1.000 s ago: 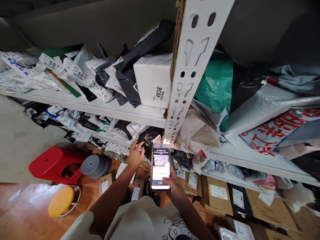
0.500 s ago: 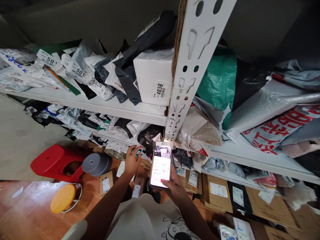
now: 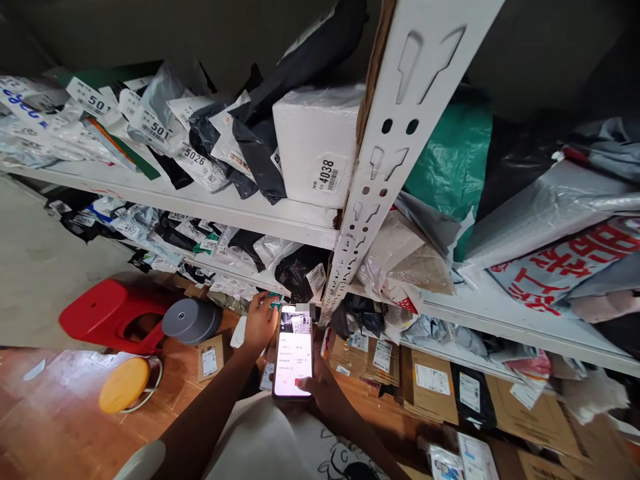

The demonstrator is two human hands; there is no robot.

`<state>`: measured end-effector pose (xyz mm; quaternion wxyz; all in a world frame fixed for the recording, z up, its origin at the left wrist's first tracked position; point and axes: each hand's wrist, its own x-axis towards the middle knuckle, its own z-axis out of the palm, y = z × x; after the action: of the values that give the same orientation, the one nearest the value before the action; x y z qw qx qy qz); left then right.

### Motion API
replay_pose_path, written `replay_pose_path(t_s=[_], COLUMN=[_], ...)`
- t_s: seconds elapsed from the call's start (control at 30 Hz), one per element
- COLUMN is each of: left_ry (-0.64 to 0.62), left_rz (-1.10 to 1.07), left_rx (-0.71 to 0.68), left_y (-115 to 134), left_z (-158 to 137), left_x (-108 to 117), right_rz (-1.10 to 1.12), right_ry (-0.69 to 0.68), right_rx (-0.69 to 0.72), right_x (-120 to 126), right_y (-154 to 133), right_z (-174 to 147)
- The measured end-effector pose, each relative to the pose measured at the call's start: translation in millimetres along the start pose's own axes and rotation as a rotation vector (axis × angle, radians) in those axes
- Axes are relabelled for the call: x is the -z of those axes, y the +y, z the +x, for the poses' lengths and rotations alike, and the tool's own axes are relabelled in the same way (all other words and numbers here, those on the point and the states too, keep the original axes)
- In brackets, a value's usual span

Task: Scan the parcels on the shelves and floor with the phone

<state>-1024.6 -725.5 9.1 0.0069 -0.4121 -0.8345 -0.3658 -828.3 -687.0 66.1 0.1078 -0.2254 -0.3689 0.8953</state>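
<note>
A lit smartphone (image 3: 293, 353) is upright in my right hand (image 3: 320, 387), the thumb on the lower part of its screen. The screen has a camera picture at the top and a white form below. Just left of the phone, my left hand (image 3: 261, 325) reaches to the lower shelf, fingers stretched out and apart. Its fingertips are at a small teal parcel (image 3: 274, 300); I cannot tell whether they touch it. A black plastic parcel (image 3: 297, 273) with a white label lies just above the phone.
A white perforated post (image 3: 373, 167) divides the shelving. Bagged parcels and a white box (image 3: 320, 147) marked 4038 fill the upper shelf (image 3: 175, 207). Cardboard parcels (image 3: 430, 380) lie low on the right. A red stool (image 3: 110, 317), grey stool (image 3: 190, 320) and yellow-topped stool (image 3: 124, 385) stand left.
My right hand has brought the phone left and slightly down, closer to my left hand. The view has shifted a little, and my left hand stays by the teal parcel.
</note>
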Motion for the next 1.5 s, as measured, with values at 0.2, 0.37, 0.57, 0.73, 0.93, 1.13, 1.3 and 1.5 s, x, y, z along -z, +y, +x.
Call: replay_pose_path(t_s=[0.2, 0.37, 0.57, 0.73, 0.93, 1.13, 1.3, 1.5], left_ry=[-0.013, -0.009, 0.010, 0.012, -0.007, -0.044, -0.061, 0.012], left_rz=[-0.012, -0.015, -0.008, -0.020, -0.033, -0.027, -0.026, -0.007], left_rx=[0.022, 0.004, -0.025, -0.030, -0.038, -0.050, -0.086, -0.196], left_y=[2, 0, 1, 4, 8, 24, 39, 50], left_z=[0, -1, 1, 4, 3, 0, 6, 44], left_x=[2, 0, -1, -3, -9, -15, -13, -4], right_rz=[-0.024, -0.005, -0.018, -0.036, -0.070, -0.006, 0.171, 0.124], right_ry=[-0.011, -0.025, -0.018, 0.003, 0.071, 0.147, 0.141, 0.271], right_rx=[-0.027, -0.023, -0.007, 0.016, 0.003, 0.009, -0.026, 0.017], right_x=[0, 0, 6, 10, 13, 17, 22, 31], right_y=[-1, -4, -2, -2, -3, -5, -6, -20], right_z=[0, -2, -4, -8, -20, -32, -45, -59])
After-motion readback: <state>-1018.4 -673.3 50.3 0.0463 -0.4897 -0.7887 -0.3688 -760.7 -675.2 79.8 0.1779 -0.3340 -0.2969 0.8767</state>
